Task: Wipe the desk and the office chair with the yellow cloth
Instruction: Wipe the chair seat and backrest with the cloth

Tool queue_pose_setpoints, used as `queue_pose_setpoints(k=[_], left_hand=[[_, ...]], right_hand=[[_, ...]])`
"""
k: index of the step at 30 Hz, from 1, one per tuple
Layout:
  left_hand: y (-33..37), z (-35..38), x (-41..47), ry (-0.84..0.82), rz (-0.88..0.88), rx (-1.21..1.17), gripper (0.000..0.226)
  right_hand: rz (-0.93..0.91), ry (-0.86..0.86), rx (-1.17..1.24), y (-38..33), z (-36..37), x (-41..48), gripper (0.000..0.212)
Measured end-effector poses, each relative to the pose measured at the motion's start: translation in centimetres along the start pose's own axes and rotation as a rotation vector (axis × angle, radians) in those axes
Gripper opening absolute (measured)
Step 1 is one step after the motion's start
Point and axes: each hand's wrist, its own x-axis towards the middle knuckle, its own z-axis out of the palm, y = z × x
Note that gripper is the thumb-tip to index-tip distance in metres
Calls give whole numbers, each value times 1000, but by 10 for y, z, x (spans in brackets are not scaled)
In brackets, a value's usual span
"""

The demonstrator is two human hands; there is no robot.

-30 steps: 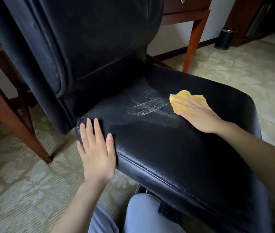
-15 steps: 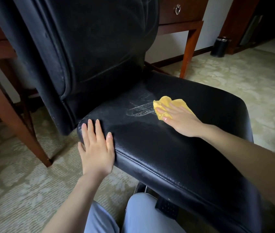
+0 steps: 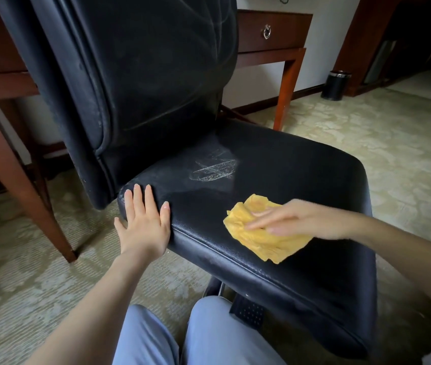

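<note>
Yellow cloth (image 3: 264,239) pressed flat by the seat's near edge on the office chair (image 3: 301,164), under straight fingers of the right hand (image 3: 301,219). Left hand (image 3: 143,222) spread flat on the near corner by the backrest (image 3: 156,75). Seat-wiping step, seemingly; next, likely sweep over the whitish smear (image 3: 214,168).

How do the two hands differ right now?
The left hand lies bare on the left front corner of the office chair; the right hand presses the yellow cloth near the front edge. The left hand points toward the backrest, the right hand points left. The left hand looks sharp, the right hand blurred. Both are flat, fingers straight.
</note>
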Motion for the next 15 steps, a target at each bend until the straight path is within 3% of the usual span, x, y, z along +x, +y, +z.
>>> queue_pose_setpoints(k=[2,4,5,7,12,15], left_hand=[[0,-1,0,0,4,-9,60],[0,-1,-1,3,7,-18,60],[0,0,-1,7,9,-19,60],[1,0,-2,17,12,-18,60],[0,2,-1,32,13,-16,60],[-1,4,-2,38,27,-5,61]], right_hand=[[62,302,20,4,-9,-5,20],[277,516,-284,14,-16,-5,21],[407,518,-423,17,-16,-4,30],[552,478,-480,22,-14,2,37],[520,464,-376,9,-24,19,12],[462,668,-417,-5,-54,29,4]])
